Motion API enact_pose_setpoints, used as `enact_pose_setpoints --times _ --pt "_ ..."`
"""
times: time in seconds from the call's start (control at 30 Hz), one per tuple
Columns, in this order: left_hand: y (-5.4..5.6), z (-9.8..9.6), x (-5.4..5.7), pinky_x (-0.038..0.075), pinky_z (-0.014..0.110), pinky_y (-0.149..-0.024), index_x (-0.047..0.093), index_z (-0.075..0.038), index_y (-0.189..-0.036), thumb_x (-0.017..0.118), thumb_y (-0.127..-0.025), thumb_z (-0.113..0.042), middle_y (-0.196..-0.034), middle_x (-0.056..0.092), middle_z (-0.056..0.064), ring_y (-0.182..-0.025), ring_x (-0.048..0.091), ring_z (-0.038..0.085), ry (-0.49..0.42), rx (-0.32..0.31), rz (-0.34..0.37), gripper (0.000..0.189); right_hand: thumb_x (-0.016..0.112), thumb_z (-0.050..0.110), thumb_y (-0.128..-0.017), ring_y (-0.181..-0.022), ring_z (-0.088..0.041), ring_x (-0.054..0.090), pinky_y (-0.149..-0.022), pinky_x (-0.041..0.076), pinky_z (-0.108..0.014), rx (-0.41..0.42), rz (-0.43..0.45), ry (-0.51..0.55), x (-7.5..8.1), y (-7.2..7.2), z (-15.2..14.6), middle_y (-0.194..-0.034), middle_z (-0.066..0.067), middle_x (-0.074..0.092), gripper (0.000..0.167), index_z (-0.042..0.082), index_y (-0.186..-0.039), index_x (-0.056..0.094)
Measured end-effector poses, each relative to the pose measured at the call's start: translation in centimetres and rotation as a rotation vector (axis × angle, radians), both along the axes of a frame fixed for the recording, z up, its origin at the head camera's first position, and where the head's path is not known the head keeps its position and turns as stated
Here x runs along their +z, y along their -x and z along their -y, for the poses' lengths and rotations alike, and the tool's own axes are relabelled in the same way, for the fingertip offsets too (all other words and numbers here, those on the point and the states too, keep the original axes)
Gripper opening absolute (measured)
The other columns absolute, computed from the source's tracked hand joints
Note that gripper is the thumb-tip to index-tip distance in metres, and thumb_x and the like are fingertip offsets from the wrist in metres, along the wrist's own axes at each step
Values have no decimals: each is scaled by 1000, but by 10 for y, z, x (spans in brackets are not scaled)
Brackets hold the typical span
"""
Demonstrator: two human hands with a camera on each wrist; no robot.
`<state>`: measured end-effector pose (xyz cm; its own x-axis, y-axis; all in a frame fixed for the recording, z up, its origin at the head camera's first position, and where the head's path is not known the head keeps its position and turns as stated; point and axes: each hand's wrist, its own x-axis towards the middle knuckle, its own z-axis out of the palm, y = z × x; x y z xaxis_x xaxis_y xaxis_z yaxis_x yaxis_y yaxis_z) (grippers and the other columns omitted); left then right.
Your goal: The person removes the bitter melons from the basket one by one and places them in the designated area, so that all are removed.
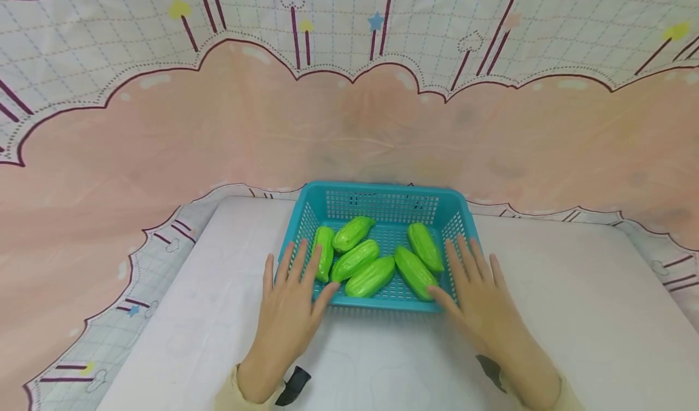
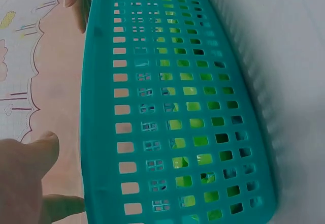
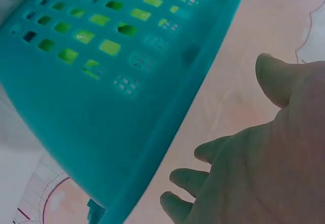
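Observation:
A teal plastic basket with lattice walls stands on the white table, holding several bright green, ridged vegetables that look like small bitter melons or cucumbers. Over its near left corner my left hand spreads its fingers straight, holding nothing. My right hand is spread the same way over the near right corner, its thumb overlapping a green vegetable in the head view. Both wrist views show the basket wall beside fingers that do not grip it. Whether any fingertip touches the rim, I cannot tell.
The white tabletop extends on both sides of the basket. Behind it hangs a peach and white patterned cloth with a cloud-like edge. Dark bands circle the wrists below pale yellow sleeves.

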<state>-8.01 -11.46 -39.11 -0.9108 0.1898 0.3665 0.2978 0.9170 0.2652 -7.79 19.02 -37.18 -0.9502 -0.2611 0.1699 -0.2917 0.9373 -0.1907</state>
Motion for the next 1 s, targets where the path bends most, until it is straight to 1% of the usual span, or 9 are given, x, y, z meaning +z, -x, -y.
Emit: enact_pose_setpoints --times 0.17,0.37,0.43,0.6,0.7,0.87,1.0 --pt "3 2 0 10 60 -118 38 -8 -152 54 -99 -46 -156 36 20 -146 27 41 -15 2 18 68 43 53 -101 -150 -44 13 -116 16 -63 17 13 -7 5 5 -1 -163 -23 15 81 2 -158 15" --pt "5 6 0 15 57 -118 37 -8 -153 52 -100 -46 -156 36 20 -146 29 40 -47 8 42 66 42 54 -101 -151 -42 12 -117 16 -61 30 39 4 8 11 -3 -164 -21 13 81 3 -158 13" --pt "6 6 -1 18 58 -117 38 -7 -152 54 -100 -44 -155 38 20 -144 31 40 -61 5 27 65 42 54 -102 -151 -42 13 -117 16 -61 34 37 3 9 14 -3 -164 -21 12 81 3 -158 13" --pt "9 8 1 25 57 -115 42 -5 -149 58 -99 -38 -152 42 22 -141 37 41 -102 5 -8 63 45 51 -102 -149 -44 18 -116 21 -60 69 -2 4 13 19 -2 -163 -23 16 81 1 -157 15" --pt "11 9 2 28 56 -114 43 -3 -148 60 -98 -36 -150 43 22 -139 39 41 -125 10 -21 62 46 50 -101 -148 -44 19 -115 23 -60 91 -25 13 15 23 -2 -162 -24 19 80 0 -157 17" --pt "15 12 1 30 55 -113 46 -2 -146 61 -98 -32 -147 47 23 -136 42 42 -164 16 -40 58 50 48 -101 -148 -43 22 -115 26 -59 127 -20 37 17 30 -1 -161 -23 22 79 -1 -156 20" --pt "19 14 1 35 55 -110 50 -1 -142 60 -99 -29 -143 51 22 -133 46 40 -215 13 -56 52 53 45 -100 -146 -43 26 -114 29 -58 146 -4 56 20 36 3 -160 -24 25 79 -1 -155 21"
